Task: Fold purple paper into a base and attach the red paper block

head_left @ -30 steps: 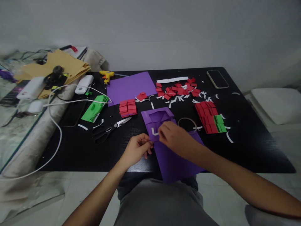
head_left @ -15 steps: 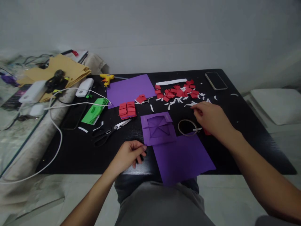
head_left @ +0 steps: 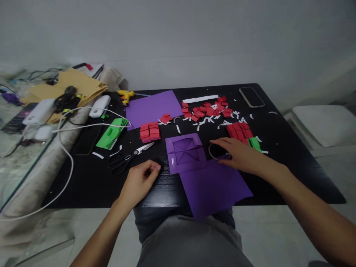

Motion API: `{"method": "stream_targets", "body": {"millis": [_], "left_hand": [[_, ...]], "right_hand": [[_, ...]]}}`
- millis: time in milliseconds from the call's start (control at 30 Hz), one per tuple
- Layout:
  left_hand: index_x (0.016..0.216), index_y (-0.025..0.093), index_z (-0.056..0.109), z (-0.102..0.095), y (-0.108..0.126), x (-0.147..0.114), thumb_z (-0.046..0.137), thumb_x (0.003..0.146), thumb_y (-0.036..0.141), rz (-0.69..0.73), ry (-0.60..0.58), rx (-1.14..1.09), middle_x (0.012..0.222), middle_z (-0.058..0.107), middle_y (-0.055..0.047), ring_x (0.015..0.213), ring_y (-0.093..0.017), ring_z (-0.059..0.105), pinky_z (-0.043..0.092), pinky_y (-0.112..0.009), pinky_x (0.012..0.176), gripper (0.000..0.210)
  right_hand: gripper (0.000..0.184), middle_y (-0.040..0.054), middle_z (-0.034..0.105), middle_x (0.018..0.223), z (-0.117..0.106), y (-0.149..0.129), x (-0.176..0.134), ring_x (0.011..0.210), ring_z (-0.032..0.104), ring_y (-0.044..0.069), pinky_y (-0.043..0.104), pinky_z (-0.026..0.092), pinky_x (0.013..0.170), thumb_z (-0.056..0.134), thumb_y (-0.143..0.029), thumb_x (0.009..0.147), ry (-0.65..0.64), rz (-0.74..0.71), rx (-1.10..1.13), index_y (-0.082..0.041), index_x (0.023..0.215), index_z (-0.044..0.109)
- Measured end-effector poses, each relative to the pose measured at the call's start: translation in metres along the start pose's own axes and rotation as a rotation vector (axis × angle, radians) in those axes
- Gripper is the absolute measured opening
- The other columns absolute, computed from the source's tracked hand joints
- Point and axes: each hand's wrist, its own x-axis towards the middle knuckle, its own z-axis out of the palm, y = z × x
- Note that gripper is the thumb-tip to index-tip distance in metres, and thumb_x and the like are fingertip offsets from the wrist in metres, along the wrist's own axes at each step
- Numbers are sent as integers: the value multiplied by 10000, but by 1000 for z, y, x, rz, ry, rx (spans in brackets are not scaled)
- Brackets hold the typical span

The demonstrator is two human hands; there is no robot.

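My right hand (head_left: 237, 152) is over the right side of a roll of tape (head_left: 210, 152), thumb and fingers apart around it; the roll lies flat on the table. My left hand (head_left: 140, 181) rests on the table, fingers curled in and thumb against them, with nothing visible in it. Between the hands lies a folded purple paper piece (head_left: 175, 168) with creased flaps and a shiny strip at its left. A larger purple sheet (head_left: 214, 189) lies against its lower edge and hangs over the table's front.
Left of the folded piece are scissors (head_left: 129, 156), stacked red folded papers (head_left: 150, 132) and green papers (head_left: 111, 135). Red pieces (head_left: 205, 110) and white scraps lie behind. A glue gun (head_left: 126, 96), another purple sheet (head_left: 152, 107), a phone (head_left: 251, 97) and a white cable (head_left: 72, 163) are around.
My right hand has moved from the white scraps down toward me onto the tape roll, its fingers spreading and uncovering red and green papers. My left hand has drawn left, away from the folded purple piece.
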Motion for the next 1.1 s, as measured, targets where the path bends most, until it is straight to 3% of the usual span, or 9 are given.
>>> {"method": "stream_targets", "body": {"millis": [100, 267, 367, 467, 600, 867, 1033, 1100], "left_hand": [[965, 226, 736, -13, -6, 1, 548, 1007, 472, 5, 63, 116, 930, 771, -22, 791, -194, 694, 497, -294, 714, 312], [1083, 182, 696, -52, -29, 6, 475, 983, 432, 12, 202, 504, 1073, 748, -116, 981, -298, 706, 533, -404, 894, 348], [1157, 140, 671, -71, -46, 8, 464, 949, 412, -2, 156, 694, 1144, 713, -180, 1060, -352, 690, 536, -456, 949, 399], [1194, 127, 649, -82, -61, 11, 459, 919, 386, -25, 57, 766, 1177, 703, -200, 1085, -367, 688, 540, -473, 965, 423], [1169, 139, 657, -91, -70, 17, 475, 893, 410, -47, -52, 737, 1195, 706, -199, 1045, -361, 712, 557, -471, 939, 427], [1090, 182, 644, -108, -58, 14, 464, 910, 574, -93, -158, 614, 1178, 754, -204, 985, -399, 751, 565, -506, 854, 467], [1122, 227, 599, -124, -45, 6, 538, 916, 651, -38, -166, 382, 1120, 764, -131, 970, -319, 744, 558, -415, 861, 475], [1076, 236, 598, -127, -36, 6, 574, 900, 666, -27, -160, 322, 997, 747, -77, 849, -270, 712, 547, -365, 758, 465]], "right_hand": [[676, 153, 637, 1378, -5, -2, 5, 1213, 675, 356, 542, 598, 986, 692, -298, 880, 9, 6, 26, -248, 1537, 539], [643, 137, 559, 1387, -20, -12, 4, 1212, 655, 339, 554, 600, 1015, 702, -384, 906, 226, -6, 231, -323, 1524, 536], [603, 106, 521, 1459, -22, -25, 0, 1280, 622, 329, 524, 630, 997, 768, -395, 882, 279, -67, 536, -366, 1451, 573], [609, 87, 545, 1473, -17, -41, -4, 1295, 619, 314, 502, 646, 976, 793, -391, 889, 228, -113, 804, -380, 1450, 559], [597, 74, 543, 1504, -7, -59, -3, 1310, 604, 306, 507, 639, 984, 788, -370, 908, 161, -155, 981, -390, 1458, 556], [619, 59, 547, 1450, -4, -76, 1, 1323, 585, 274, 508, 589, 1032, 790, -302, 913, 84, -210, 1171, -422, 1454, 513], [743, 62, 591, 1295, -2, -83, 0, 1222, 617, 239, 537, 555, 1056, 736, -283, 945, -24, -185, 1375, -417, 1553, 332], [748, 57, 589, 1269, -1, -86, 1, 1237, 606, 239, 529, 548, 1063, 743, -272, 931, -45, -178, 1439, -405, 1541, 331]]}}
